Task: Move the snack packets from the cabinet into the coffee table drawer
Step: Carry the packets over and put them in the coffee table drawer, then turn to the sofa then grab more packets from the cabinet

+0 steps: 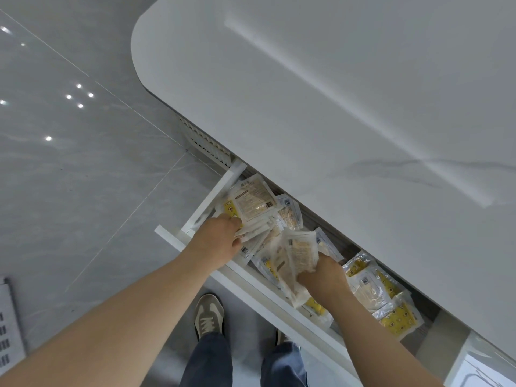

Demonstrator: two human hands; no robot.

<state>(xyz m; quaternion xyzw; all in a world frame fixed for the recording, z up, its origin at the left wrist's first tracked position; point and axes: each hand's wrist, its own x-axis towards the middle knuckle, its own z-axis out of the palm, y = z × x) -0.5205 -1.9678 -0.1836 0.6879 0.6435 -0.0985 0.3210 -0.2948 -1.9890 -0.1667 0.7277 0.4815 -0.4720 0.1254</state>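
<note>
The white coffee table drawer [208, 201] stands pulled out beneath the table top. Over its left end, my left hand [216, 241] grips a fanned bunch of clear and yellow snack packets [252, 203]. Toward the middle, my right hand [324, 275] holds a second bunch of snack packets [296, 255] low in the drawer. More loose packets [371, 291] lie at the drawer's right end, some with yellow printed backs. The cabinet is out of view.
The white marble-look coffee table top [335, 93] overhangs the drawer's far side. My shoes [209, 314] and jeans stand on glossy grey floor tiles [69, 177] just in front of the drawer. A white slotted object [8, 317] sits at the left edge.
</note>
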